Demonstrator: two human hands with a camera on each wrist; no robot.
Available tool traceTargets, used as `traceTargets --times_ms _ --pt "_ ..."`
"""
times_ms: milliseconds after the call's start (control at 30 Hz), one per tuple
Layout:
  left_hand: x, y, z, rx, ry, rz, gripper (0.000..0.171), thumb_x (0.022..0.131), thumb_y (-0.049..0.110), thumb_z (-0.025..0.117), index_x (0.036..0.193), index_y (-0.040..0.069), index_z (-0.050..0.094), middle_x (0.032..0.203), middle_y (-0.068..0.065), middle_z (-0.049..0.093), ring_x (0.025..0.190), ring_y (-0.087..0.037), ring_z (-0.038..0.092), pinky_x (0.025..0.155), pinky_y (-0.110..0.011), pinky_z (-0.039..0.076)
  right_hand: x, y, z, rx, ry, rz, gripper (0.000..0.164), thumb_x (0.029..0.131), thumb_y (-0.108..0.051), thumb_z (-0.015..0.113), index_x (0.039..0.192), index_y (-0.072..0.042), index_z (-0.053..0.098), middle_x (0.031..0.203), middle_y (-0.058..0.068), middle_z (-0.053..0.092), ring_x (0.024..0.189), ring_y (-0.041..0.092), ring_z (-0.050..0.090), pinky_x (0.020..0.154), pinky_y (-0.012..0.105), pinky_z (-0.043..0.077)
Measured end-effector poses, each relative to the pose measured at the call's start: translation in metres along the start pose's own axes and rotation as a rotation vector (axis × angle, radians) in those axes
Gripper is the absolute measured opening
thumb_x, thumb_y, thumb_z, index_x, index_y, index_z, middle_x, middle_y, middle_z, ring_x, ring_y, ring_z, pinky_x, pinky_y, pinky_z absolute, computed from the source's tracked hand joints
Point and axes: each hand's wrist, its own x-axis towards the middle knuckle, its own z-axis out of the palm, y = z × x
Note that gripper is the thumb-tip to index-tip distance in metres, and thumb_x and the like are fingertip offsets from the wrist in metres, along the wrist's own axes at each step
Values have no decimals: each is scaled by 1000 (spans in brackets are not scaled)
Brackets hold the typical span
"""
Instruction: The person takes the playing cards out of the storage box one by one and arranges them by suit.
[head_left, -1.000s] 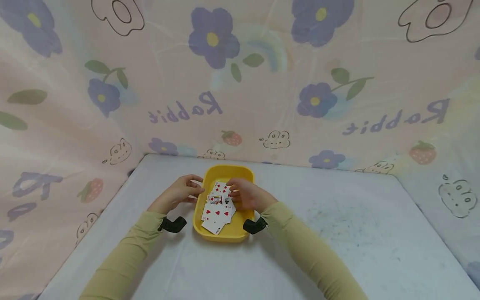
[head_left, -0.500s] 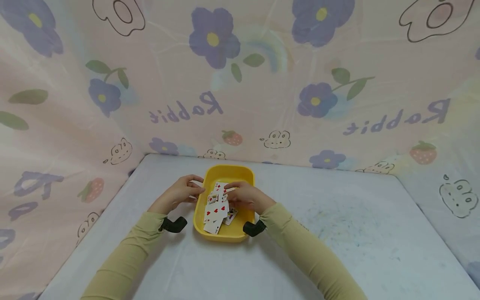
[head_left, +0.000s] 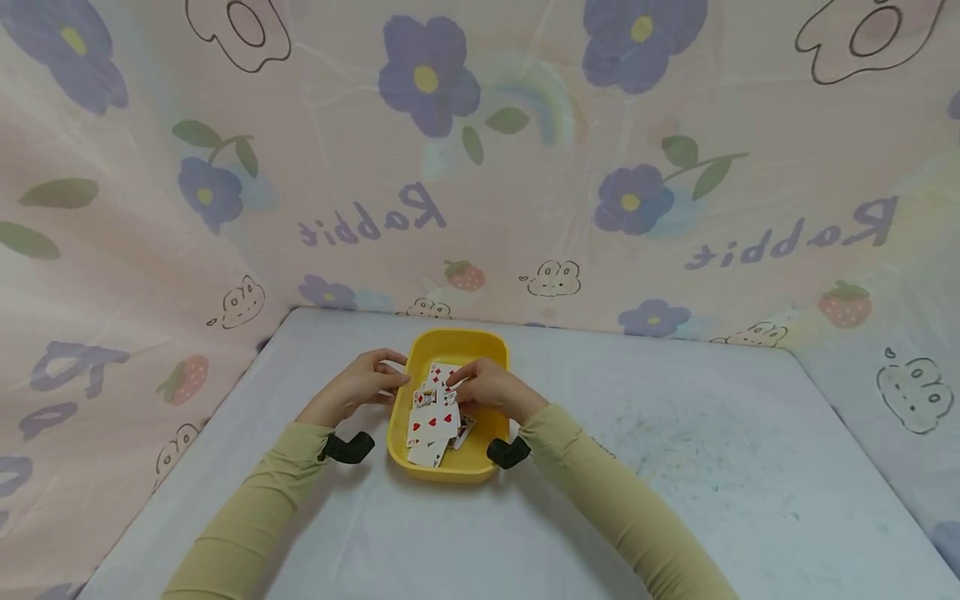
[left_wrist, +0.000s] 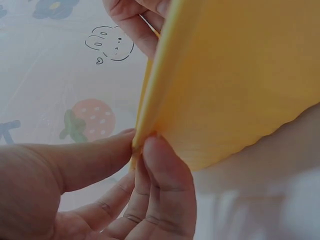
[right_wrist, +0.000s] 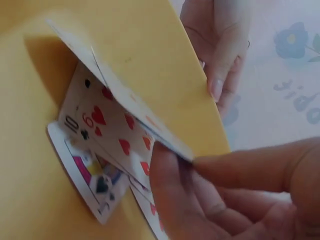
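Observation:
A yellow plastic tray (head_left: pixel 491 473) stands on the white table with several playing cards (head_left: pixel 433 421) overlapping face up in it. My left hand (head_left: pixel 360 387) pinches the tray's left rim (left_wrist: pixel 157 85) between thumb and fingers. Over the cards, my right hand (head_left: pixel 495 392) pinches the edge of some tilted cards (right_wrist: pixel 122 102), thumb on one side and fingers on the other. Beneath these lie a heart card (right_wrist: pixel 125 145) and a spade face card (right_wrist: pixel 92 177), seen in the right wrist view. My right fingers hide part of the pile.
A white cloth covers the table (head_left: pixel 675 500), with dark smudges (head_left: pixel 690 442) on the right. Patterned fabric (head_left: pixel 525 167) with flowers and rabbits rises behind and along the sides. Black wrist cameras (head_left: pixel 349 449) sit at both cuffs.
My right hand has shifted slightly left over the cards and gripped some of them. The pile has moved left, and a face card shows at its lower right. My left hand stays put.

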Motion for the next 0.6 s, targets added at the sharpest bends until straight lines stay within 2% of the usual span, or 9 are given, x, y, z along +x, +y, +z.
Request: traceTargets --times_ms 167,400,600 --pt "-1 -1 0 -2 -6 -3 41 93 12 63 129 2 46 103 -16 60 79 -21 61 71 -34 55 -6 -2 -6 -42 -7 -28 21 88 5 58 106 4 69 101 16 65 81 23 65 77 38 55" --pt "-1 0 -2 2 -1 -9 42 93 14 65 128 3 47 102 -15 60 79 -21 62 72 -33 56 -12 -8 -16 -121 90 -65 14 87 2 64 99 2 72 95 12 67 77 22 67 70 36 57" --pt "1 1 -2 4 -8 -1 42 93 13 64 129 1 47 101 -16 60 78 -20 61 73 -35 56 -15 -8 -22 -178 129 -94 11 86 -1 67 96 2 72 91 11 67 72 21 67 66 32 57"
